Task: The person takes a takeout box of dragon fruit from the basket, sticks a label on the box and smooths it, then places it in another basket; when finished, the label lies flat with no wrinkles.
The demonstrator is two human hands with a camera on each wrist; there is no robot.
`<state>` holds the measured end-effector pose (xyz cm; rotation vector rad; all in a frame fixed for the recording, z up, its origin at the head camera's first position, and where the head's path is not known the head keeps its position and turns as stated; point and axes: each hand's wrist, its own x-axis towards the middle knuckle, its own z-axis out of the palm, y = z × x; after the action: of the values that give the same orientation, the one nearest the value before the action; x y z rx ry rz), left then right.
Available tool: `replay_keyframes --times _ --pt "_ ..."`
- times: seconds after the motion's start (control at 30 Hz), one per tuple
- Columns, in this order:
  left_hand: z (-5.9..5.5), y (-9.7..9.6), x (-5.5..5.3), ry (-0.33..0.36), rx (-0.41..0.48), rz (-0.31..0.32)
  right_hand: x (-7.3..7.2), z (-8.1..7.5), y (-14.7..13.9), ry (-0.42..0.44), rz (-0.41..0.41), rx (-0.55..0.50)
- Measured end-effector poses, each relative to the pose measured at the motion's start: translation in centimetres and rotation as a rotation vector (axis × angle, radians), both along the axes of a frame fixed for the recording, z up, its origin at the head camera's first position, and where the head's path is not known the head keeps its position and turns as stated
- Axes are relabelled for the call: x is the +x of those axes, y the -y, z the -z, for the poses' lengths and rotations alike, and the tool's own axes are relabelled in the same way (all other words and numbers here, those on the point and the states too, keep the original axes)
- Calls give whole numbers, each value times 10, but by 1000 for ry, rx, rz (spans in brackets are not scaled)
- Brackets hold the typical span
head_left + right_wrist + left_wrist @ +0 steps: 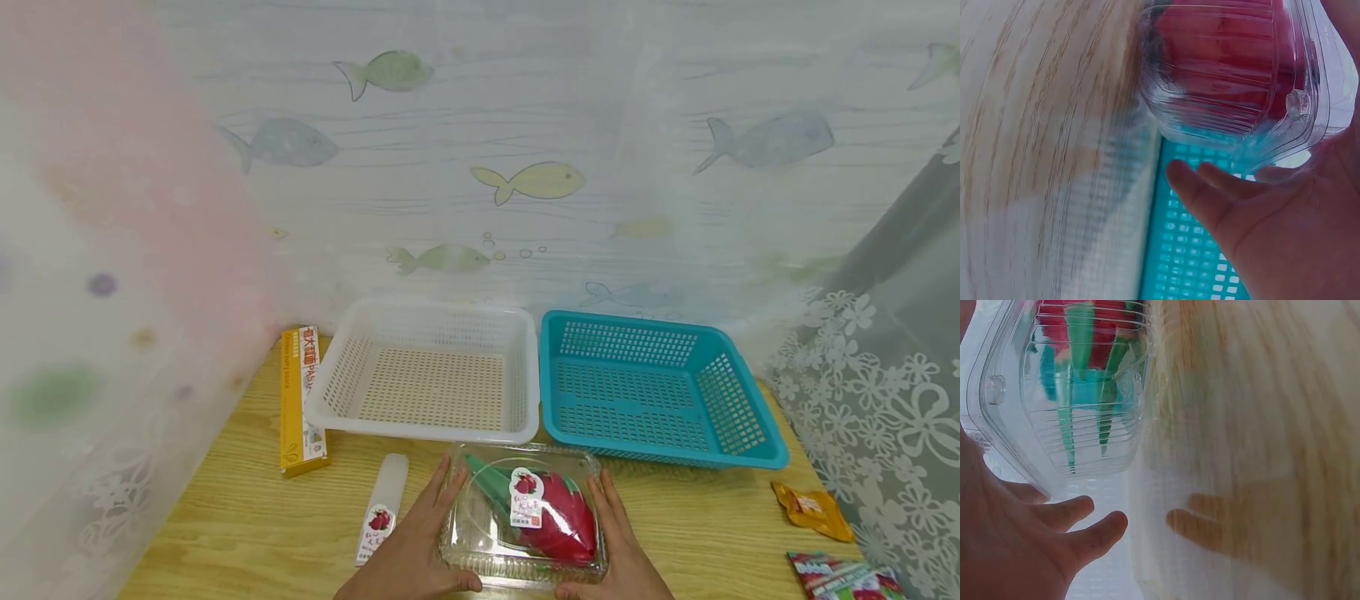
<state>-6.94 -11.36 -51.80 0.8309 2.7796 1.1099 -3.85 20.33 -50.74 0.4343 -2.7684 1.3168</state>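
A clear plastic clamshell box (487, 546) is at the near middle of the table, its base right at the wood. Through its lid shows a red dragon fruit (566, 521) with green leaf tips, and a white label (526, 498) sits on top. My left hand (420, 542) grips the box's left side, thumb toward the near edge and fingers along the rim. On the opposite side my right hand (618, 546) holds it the same way. In the right wrist view the lower fingers (1200, 190) spread away from the box wall.
Behind the box stand a white basket (431, 435) and a teal basket (667, 457), side by side. A yellow pasta box (296, 400) lies at the left. Near the left hand is a white strip with a fruit label (380, 517). An orange packet (812, 511) and a colourful packet (843, 577) lie right.
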Motion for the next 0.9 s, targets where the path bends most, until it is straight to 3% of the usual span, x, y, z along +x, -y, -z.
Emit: replay_keyframes --times 0.3,0.57,0.9 --pt "2 -2 -1 -8 11 5 0 1 2 34 19 -7" --pt "1 -3 0 66 12 -10 -1 2 1 55 7 -52" --pt "5 -4 1 30 44 -11 -1 1 2 115 21 -66"
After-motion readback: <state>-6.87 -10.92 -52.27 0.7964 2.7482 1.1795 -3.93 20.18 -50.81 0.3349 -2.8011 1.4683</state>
